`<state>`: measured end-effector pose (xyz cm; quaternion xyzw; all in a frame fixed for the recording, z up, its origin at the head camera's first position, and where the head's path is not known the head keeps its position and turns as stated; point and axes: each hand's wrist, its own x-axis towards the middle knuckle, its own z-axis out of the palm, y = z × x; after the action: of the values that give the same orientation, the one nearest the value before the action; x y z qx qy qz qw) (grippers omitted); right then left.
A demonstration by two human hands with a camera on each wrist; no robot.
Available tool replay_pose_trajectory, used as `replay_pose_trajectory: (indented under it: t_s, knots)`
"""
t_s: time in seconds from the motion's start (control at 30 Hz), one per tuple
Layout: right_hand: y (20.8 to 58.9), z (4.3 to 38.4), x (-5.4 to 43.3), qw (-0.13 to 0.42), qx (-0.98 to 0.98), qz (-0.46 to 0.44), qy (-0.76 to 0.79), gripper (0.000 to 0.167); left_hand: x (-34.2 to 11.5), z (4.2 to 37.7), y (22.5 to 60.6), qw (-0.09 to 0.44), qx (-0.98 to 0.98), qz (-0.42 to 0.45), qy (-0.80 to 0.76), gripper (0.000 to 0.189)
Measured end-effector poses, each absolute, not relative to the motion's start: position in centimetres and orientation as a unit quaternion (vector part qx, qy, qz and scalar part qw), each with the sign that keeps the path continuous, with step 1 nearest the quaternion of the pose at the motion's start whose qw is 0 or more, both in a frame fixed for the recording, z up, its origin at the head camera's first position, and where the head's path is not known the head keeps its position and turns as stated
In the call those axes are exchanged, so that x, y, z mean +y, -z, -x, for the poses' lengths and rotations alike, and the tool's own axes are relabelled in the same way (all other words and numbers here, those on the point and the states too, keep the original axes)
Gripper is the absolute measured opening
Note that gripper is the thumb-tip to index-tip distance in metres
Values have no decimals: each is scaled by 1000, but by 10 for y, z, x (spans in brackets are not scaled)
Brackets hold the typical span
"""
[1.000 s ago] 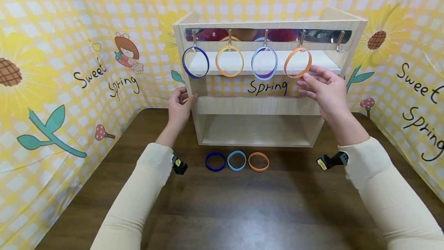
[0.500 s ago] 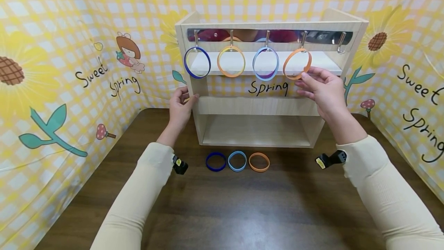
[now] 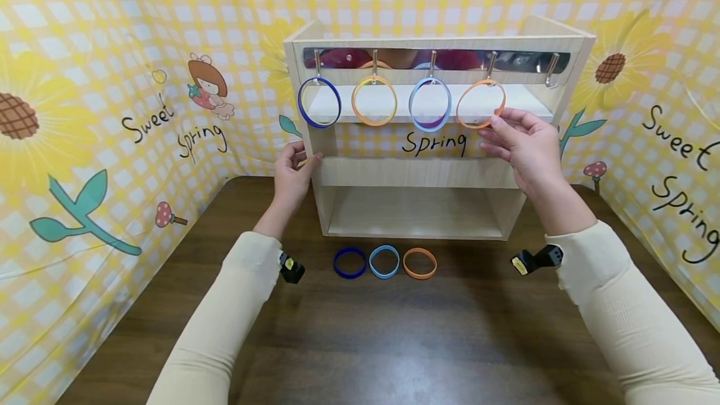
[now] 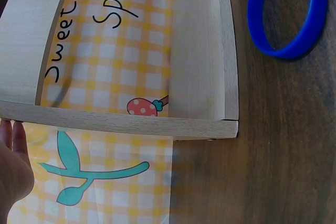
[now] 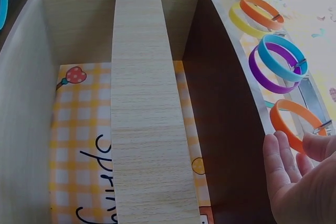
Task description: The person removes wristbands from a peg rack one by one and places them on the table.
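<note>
My right hand (image 3: 531, 145) pinches the lower right edge of an orange silicone wristband (image 3: 458, 108), its thumb in front of the band. This wristband hangs from the fourth hook of a metal hook rail (image 3: 520, 60) on a wooden shelf (image 3: 416, 170). My left hand (image 3: 291, 170) grips the shelf's left side panel, thumb at the front edge. On the other hooks hang a dark blue wristband (image 3: 340, 102) over a yellow one, another orange wristband (image 5: 249, 8) with a yellow one, and a light blue wristband (image 5: 273, 61) with a purple wristband (image 5: 254, 72).
Three more wristbands lie in a row on the dark wooden table (image 3: 360, 336) before the shelf: a dark blue band (image 3: 350, 276), a light blue band (image 3: 384, 277) and an orange band (image 3: 420, 277). A yellow checked cloth (image 3: 225, 5) surrounds the table.
My right thumb has come onto the orange wristband's lower edge, and the band has turned and shifted slightly left on its hook. My left hand has stayed on the side panel.
</note>
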<state>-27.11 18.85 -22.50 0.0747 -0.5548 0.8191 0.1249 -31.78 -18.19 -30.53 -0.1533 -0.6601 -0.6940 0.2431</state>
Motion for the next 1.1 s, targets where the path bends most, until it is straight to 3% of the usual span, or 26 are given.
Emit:
replay_pose_trajectory:
  t_s: [0.37, 1.1]
  knots:
    - [218, 268, 191, 130, -506, -85, -849, 25, -182, 318, 308, 246, -657, 156, 695, 34]
    - [210, 240, 199, 133, -509, -113, -843, 28, -182, 318, 306, 242, -658, 155, 696, 34]
